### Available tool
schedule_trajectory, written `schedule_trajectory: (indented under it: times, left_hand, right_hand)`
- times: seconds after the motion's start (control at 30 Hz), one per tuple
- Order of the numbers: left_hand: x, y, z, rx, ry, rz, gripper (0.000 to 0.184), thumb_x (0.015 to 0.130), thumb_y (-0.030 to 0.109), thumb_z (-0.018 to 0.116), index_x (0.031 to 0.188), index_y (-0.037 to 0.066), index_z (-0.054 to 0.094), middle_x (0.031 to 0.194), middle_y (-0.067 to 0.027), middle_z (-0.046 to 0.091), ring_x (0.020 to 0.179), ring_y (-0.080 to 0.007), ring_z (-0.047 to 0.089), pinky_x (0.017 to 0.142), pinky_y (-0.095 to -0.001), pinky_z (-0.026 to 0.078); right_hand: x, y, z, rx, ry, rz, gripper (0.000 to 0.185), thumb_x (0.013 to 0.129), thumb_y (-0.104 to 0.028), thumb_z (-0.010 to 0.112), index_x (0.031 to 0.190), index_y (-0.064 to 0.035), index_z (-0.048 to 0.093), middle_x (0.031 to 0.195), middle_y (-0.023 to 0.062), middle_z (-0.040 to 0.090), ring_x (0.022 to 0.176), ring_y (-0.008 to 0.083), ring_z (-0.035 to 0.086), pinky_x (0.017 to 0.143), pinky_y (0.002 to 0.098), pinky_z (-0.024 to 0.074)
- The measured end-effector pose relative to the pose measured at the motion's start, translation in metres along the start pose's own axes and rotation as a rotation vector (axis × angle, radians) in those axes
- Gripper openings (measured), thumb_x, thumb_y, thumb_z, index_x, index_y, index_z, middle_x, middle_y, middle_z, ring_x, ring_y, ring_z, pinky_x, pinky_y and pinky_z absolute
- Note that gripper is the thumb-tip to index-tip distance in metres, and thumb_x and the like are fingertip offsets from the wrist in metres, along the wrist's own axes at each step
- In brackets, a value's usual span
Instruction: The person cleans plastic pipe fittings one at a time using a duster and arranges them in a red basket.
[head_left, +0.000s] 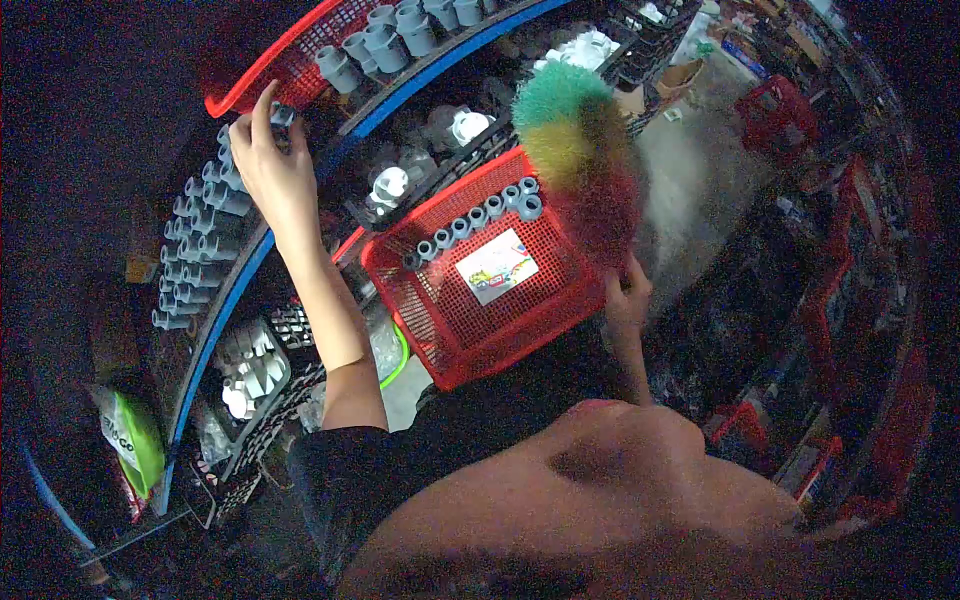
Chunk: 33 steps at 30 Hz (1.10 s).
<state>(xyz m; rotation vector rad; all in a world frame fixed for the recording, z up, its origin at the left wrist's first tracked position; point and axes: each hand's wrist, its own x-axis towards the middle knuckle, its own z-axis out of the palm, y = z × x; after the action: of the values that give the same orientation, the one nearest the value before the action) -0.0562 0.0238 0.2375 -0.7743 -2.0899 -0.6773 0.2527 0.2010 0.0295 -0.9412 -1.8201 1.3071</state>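
Note:
At the upper left, my left hand (pixel 268 158) has its fingers and thumb around a grey pipe fitting (pixel 283 115), at the end of a row of grey pipe fittings (pixel 205 235) on the blue-edged shelf (pixel 225 292). My right hand (pixel 628 290) is closed at the lower end of a fluffy duster (pixel 568 130) coloured green, yellow and red; its handle is mostly hidden. Left of the duster sits a red plastic basket (pixel 425 345). Inside it are a line of small grey fittings (pixel 477 216) and a white printed card (pixel 498 267).
Another red basket (pixel 285 75) with larger grey fittings (pixel 385 48) stands on the shelf. Black crates with white fittings (pixel 390 185) are below. A green packet (pixel 135 440) hangs at lower left. A dark red crate (pixel 775 115) lies at far right.

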Motion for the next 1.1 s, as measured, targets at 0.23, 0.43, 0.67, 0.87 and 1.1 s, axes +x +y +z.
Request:
schedule_trajectory:
  times: [0.23, 0.43, 0.67, 0.87, 1.1]
  left_hand:
    - [0.001, -0.003, -0.003, 0.089, 0.049, 0.12, 0.035, 0.067, 0.005, 0.065, 0.1, 0.013, 0.058, 0.083, -0.0078, 0.051, 0.077, -0.0256, 0.049, 0.073, -0.0356, 0.039]
    - [-0.006, 0.002, -0.007, -0.137, 0.012, 0.041, 0.03, 0.068, 0.004, 0.064, 0.096, 0.013, 0.061, 0.078, -0.0064, 0.051, 0.072, -0.0219, 0.051, 0.066, -0.0304, 0.042]
    - [-0.043, 0.055, -0.031, -0.729, -0.04, -0.179, 0.023, 0.069, 0.0, 0.064, 0.091, 0.002, 0.06, 0.08, -0.0026, 0.051, 0.074, -0.0109, 0.048, 0.066, -0.0245, 0.042]
    - [-0.09, 0.086, 0.002, -1.162, -0.464, -0.416, 0.028, 0.068, -0.005, 0.062, 0.095, 0.002, 0.058, 0.079, 0.0014, 0.043, 0.071, -0.0044, 0.043, 0.057, -0.0158, 0.036]
    - [-0.123, 0.097, 0.012, -1.052, -0.579, -0.291, 0.032, 0.063, -0.003, 0.066, 0.093, 0.002, 0.057, 0.078, -0.0004, 0.045, 0.071, -0.0094, 0.046, 0.068, -0.0208, 0.038]
  right_hand:
    - [-0.003, -0.012, 0.003, -0.025, -0.037, -0.064, 0.032, 0.077, -0.007, 0.05, 0.108, 0.0024, 0.051, 0.096, 0.0136, 0.059, 0.085, 0.019, 0.057, 0.075, 0.0293, 0.0436]
    - [-0.006, -0.021, 0.007, 0.042, -0.031, -0.047, 0.031, 0.077, -0.007, 0.051, 0.106, 0.0028, 0.05, 0.096, 0.0139, 0.059, 0.086, 0.02, 0.057, 0.075, 0.0304, 0.044]
    - [-0.016, -0.011, 0.012, -0.039, -0.128, -0.053, 0.029, 0.076, -0.007, 0.052, 0.104, 0.0024, 0.052, 0.095, 0.0148, 0.06, 0.086, 0.0233, 0.058, 0.076, 0.0315, 0.0441]
    - [-0.033, -0.019, 0.031, -0.106, -0.361, -0.063, 0.028, 0.075, -0.01, 0.052, 0.1, 0.0023, 0.054, 0.091, 0.0149, 0.061, 0.084, 0.0239, 0.058, 0.074, 0.0329, 0.0442]
    - [-0.031, -0.025, 0.032, 0.124, -0.33, 0.087, 0.028, 0.076, -0.011, 0.053, 0.099, 0.0034, 0.054, 0.092, 0.0145, 0.061, 0.085, 0.0229, 0.058, 0.075, 0.033, 0.044]
